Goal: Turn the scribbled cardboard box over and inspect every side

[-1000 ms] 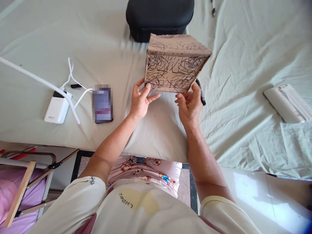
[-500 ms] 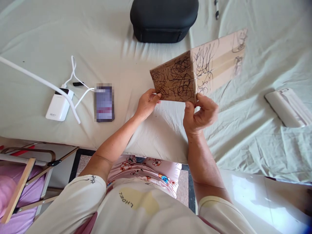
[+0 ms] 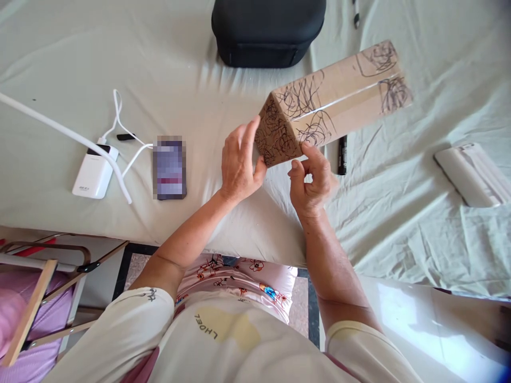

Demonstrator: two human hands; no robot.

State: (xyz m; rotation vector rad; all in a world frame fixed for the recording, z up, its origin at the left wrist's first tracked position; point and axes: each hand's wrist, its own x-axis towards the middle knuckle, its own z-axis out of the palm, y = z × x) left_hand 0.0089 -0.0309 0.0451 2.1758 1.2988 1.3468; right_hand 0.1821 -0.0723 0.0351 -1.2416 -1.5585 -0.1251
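Note:
A long cardboard box [image 3: 331, 101], taped along its top and covered in black scribbles, is held tilted above the bed, its far end pointing up and to the right. My left hand [image 3: 238, 165] grips the near end of the box from the left side. My right hand [image 3: 310, 178] pinches the near lower corner from below. A black marker [image 3: 342, 155] lies on the sheet just right of my right hand, partly under the box.
A pale green sheet [image 3: 179, 80] covers the bed. A phone [image 3: 169, 167] and a white power bank [image 3: 95, 171] with white cables lie at the left. A black case [image 3: 268, 29] sits at the top. A white flat object [image 3: 467, 173] lies at right.
The box has been turned in both hands: its long taped side now faces up and its scribbled end faces me. The black marker on the sheet is uncovered again.

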